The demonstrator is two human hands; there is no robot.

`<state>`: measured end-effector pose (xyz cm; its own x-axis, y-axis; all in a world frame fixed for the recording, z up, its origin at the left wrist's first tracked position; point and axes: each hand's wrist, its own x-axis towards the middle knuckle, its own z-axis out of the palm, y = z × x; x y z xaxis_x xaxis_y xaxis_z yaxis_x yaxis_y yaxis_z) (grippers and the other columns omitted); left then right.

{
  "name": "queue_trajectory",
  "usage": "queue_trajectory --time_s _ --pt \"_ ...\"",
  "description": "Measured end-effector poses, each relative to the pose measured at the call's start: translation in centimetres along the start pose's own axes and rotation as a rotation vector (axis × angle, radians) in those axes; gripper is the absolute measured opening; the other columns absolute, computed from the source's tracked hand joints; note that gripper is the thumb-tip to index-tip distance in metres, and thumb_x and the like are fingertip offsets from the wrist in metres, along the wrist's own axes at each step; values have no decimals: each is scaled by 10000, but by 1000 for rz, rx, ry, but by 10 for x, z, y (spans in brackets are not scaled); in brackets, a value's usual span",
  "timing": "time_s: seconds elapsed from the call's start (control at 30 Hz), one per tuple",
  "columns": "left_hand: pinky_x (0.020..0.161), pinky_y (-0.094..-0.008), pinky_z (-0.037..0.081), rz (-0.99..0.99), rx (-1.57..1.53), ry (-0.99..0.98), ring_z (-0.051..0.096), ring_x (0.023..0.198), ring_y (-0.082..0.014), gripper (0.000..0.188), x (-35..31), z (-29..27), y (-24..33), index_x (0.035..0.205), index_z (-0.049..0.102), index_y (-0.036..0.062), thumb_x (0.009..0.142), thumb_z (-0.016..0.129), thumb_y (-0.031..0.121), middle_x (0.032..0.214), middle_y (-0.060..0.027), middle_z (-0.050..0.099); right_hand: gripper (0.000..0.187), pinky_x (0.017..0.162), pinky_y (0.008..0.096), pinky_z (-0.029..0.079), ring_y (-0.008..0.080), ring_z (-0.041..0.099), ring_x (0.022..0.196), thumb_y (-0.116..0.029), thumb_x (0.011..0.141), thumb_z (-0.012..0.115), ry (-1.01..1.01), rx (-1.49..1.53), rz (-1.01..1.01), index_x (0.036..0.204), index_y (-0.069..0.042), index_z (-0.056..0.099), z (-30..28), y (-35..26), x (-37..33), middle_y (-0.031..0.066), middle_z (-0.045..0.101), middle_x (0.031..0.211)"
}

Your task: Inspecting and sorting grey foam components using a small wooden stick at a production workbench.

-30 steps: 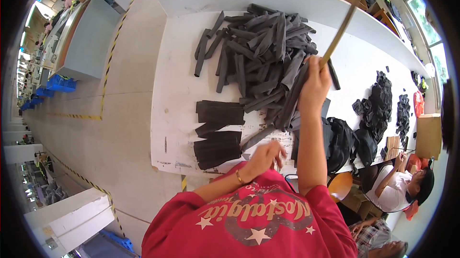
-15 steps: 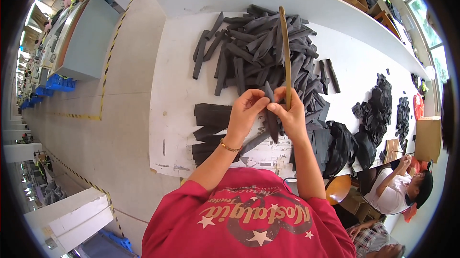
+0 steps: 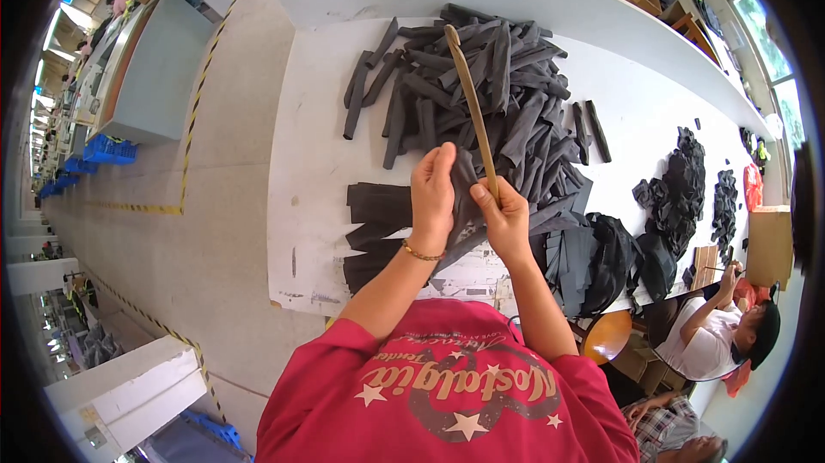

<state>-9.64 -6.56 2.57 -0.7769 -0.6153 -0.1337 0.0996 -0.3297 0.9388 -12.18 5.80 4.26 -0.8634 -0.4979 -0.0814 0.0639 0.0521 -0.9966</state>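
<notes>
Holding a thin wooden stick (image 3: 471, 102), my right hand (image 3: 505, 218) is closed around its lower end, and the thumb lies near a dark grey fabric strip (image 3: 462, 175). This strip is between my two hands. My left hand (image 3: 434, 201) is almost flat, with fingers stretched; whether its palm touches the strip, I cannot tell. Beyond both hands, a heap of similar dark strips (image 3: 524, 106) lies on the white table (image 3: 314, 132).
</notes>
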Motion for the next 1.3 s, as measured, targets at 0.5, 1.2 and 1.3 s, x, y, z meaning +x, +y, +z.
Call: queue_trajectory --time_s 0.5,1.2,1.3 --pt "670 -419 481 465 929 71 595 793 -343 286 112 63 -61 902 513 39 805 685 246 871 -147 580 262 690 282 455 151 577 735 -160 881 633 366 -523 -205 1099 -14 646 -100 -8 142 99 636 824" --pt "564 -265 453 504 445 313 554 589 -148 145 78 23 -51 971 543 24 911 583 150 710 -68 582 294 550 252 357 79 436 591 -262 896 620 523 -159 -128 935 29 643 -78 -21 168 -13 486 632" --pt "661 -349 479 524 782 293 582 668 -224 225 137 3 -55 895 617 0 822 677 205 756 -81 593 367 581 286 392 105 424 602 -256 875 650 650 -437 -247 1106 26 608 -65 -12 153 18 480 658"
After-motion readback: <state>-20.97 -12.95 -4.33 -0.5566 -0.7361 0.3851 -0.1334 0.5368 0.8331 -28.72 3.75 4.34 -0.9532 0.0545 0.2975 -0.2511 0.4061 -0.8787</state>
